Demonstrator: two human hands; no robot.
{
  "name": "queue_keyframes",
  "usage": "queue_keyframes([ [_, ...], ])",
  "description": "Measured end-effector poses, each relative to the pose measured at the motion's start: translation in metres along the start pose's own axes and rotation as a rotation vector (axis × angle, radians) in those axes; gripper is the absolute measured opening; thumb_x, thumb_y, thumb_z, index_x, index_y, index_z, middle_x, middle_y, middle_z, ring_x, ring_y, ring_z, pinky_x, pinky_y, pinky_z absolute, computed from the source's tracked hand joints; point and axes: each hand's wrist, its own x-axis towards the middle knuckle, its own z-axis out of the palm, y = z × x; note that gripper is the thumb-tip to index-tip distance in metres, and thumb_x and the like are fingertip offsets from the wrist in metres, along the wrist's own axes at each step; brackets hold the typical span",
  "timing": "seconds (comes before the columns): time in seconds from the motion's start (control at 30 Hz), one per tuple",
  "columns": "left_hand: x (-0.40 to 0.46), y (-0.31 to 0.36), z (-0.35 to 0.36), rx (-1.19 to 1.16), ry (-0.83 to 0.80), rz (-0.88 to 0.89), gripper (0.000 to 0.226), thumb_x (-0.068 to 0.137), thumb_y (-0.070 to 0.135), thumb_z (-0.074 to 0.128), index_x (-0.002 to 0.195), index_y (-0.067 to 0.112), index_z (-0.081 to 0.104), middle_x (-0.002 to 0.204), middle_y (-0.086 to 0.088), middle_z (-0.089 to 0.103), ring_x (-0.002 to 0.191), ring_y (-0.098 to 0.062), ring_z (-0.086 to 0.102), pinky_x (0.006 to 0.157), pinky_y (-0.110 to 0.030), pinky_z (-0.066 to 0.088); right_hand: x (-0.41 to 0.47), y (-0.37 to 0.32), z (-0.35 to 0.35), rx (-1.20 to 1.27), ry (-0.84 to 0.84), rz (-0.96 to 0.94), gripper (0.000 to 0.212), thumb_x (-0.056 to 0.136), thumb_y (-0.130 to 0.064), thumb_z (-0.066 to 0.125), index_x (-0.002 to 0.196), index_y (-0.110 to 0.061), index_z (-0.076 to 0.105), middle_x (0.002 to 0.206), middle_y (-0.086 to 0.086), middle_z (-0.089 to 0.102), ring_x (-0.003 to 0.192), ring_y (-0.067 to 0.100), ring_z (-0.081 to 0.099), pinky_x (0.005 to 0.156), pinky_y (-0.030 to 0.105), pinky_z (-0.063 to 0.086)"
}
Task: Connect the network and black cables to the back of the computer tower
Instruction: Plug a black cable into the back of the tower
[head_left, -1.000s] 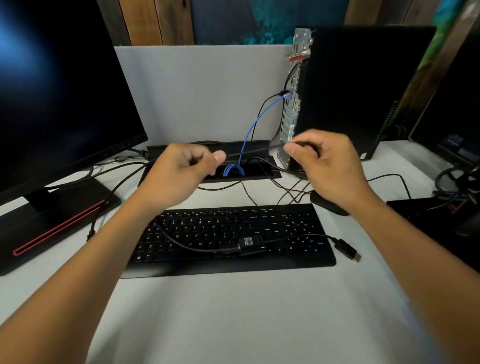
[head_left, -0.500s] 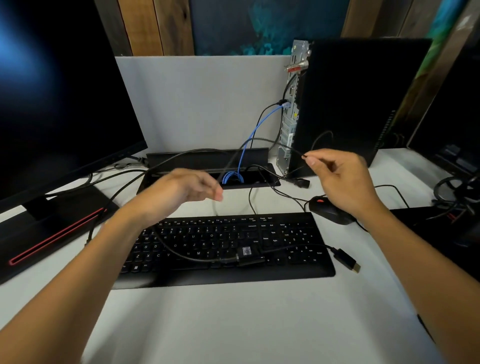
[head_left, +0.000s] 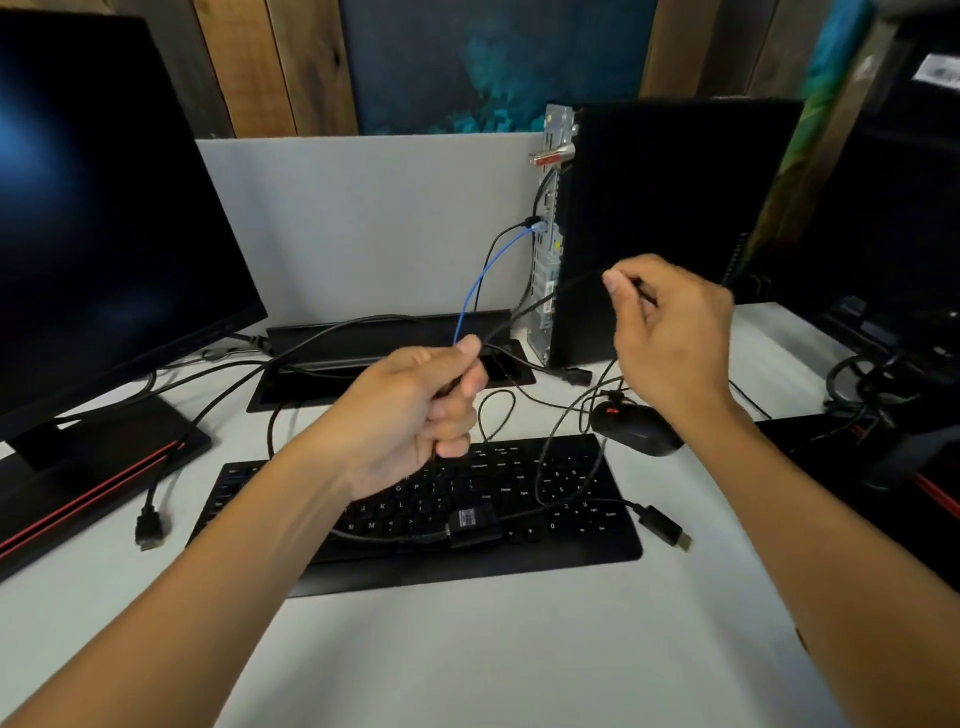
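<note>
Both hands, left hand (head_left: 415, 410) and right hand (head_left: 670, 332), pinching the thin black cable (head_left: 540, 301) beside the computer tower (head_left: 675, 218); risks snagging the plugged blue cable (head_left: 483, 275) if tugged.

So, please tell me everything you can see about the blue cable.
The blue cable is thin and round, with a smooth plastic-looking jacket. Its upper end is plugged into the metal back panel of the computer tower, just below a black plug. From there it curves down and left; its lower part passes behind the left hand, out of sight. Neither hand visibly holds it.
</note>
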Motion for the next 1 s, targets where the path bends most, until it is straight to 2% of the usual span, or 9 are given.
queue_keyframes([
  [0.13, -0.009, -0.004, -0.014, -0.150, 0.011, 0.099, 0.040, 0.101, 0.035, 0.048, 0.065, 0.018, 0.047, 0.054, 0.006, 0.019, 0.049, -0.012, 0.012, 0.048, -0.028, 0.013, -0.006, 0.004, 0.007, -0.055, -0.131, -0.022, 0.018, 0.102, -0.024, 0.062, 0.099, -0.015, 0.077, 0.083, -0.001, 0.073, 0.070, 0.012, 0.065, 0.067, 0.025, 0.054],
  [0.3, -0.004, 0.004, -0.029, -0.412, 0.050, 0.342, 0.033, 0.104, 0.031, 0.042, 0.089, 0.014, 0.066, 0.055, 0.008, 0.035, 0.048, -0.008, 0.024, 0.050, -0.023, 0.025, -0.032, -0.025, 0.022, -0.102, -0.625, -0.228, 0.035, 0.104, -0.043, 0.045, 0.103, -0.024, 0.074, 0.078, -0.007, 0.057, 0.069, 0.017, 0.056, 0.065, 0.039, 0.056],
  [0.43, 0.002, -0.007, -0.025, -0.142, 0.152, 0.457, 0.029, 0.108, 0.018, 0.036, 0.108, 0.005, 0.062, 0.075, -0.001, 0.062, 0.067, -0.016, 0.062, 0.068, -0.024, 0.052, -0.047, -0.057, 0.029, -0.176, -0.810, -0.433, 0.028, 0.107, -0.037, 0.042, 0.104, -0.022, 0.066, 0.082, -0.010, 0.042, 0.075, 0.025, 0.056, 0.062, 0.038, 0.049],
  [0.5, 0.004, -0.017, -0.021, 0.122, 0.204, 0.511, 0.027, 0.109, 0.017, 0.037, 0.109, 0.007, 0.063, 0.098, -0.008, 0.075, 0.096, -0.026, 0.073, 0.086, -0.030, 0.056, -0.049, -0.065, 0.028, -0.150, -0.783, -0.461, 0.023, 0.106, -0.033, 0.045, 0.103, -0.021, 0.064, 0.083, -0.010, 0.040, 0.074, 0.030, 0.058, 0.061, 0.042, 0.052],
  [0.57, 0.004, -0.023, -0.016, 0.310, 0.210, 0.525, 0.025, 0.107, 0.020, 0.041, 0.113, 0.010, 0.064, 0.110, -0.011, 0.075, 0.110, -0.025, 0.071, 0.094, -0.033, 0.055, -0.047, -0.072, 0.022, -0.125, -0.714, -0.501, 0.021, 0.103, -0.030, 0.048, 0.096, -0.020, 0.065, 0.081, -0.007, 0.043, 0.068, 0.033, 0.058, 0.055, 0.044, 0.052],
  [0.63, 0.002, -0.027, -0.013, 0.486, 0.215, 0.550, 0.025, 0.107, 0.023, 0.043, 0.116, 0.015, 0.065, 0.105, -0.007, 0.075, 0.102, -0.020, 0.072, 0.089, -0.033, 0.056, -0.041, -0.077, 0.014, -0.101, -0.660, -0.521, 0.025, 0.100, -0.033, 0.046, 0.095, -0.021, 0.067, 0.087, -0.003, 0.055, 0.067, 0.032, 0.060, 0.053, 0.044, 0.052],
  [0.73, -0.003, -0.024, -0.005, 0.685, 0.206, 0.576, 0.028, 0.109, 0.027, 0.040, 0.098, 0.032, 0.066, 0.073, 0.001, 0.067, 0.066, -0.017, 0.065, 0.065, -0.028, 0.050, -0.032, -0.080, 0.004, -0.040, -0.508, -0.493, 0.022, 0.095, -0.039, 0.055, 0.094, -0.025, 0.072, 0.085, -0.002, 0.061, 0.061, 0.028, 0.060, 0.051, 0.042, 0.053],
  [0.8, -0.004, -0.020, 0.001, 0.653, 0.179, 0.535, 0.037, 0.109, 0.029, 0.040, 0.082, 0.038, 0.062, 0.058, 0.009, 0.052, 0.050, -0.010, 0.048, 0.055, -0.023, 0.039, -0.029, -0.077, 0.003, 0.010, -0.415, -0.444, 0.020, 0.092, -0.044, 0.061, 0.093, -0.025, 0.068, 0.078, -0.002, 0.061, 0.059, 0.027, 0.059, 0.051, 0.043, 0.053],
  [1.0, 0.002, -0.015, -0.005, 0.367, 0.136, 0.247, 0.051, 0.109, 0.037, 0.039, 0.070, 0.014, 0.062, 0.057, 0.005, 0.025, 0.052, -0.015, 0.017, 0.050, -0.027, 0.018, -0.018, -0.057, 0.007, 0.142, -0.314, -0.282, 0.033, 0.087, -0.035, 0.081, 0.077, -0.007, 0.065, 0.070, 0.002, 0.056, 0.058, 0.019, 0.049, 0.054, 0.033, 0.045],
])
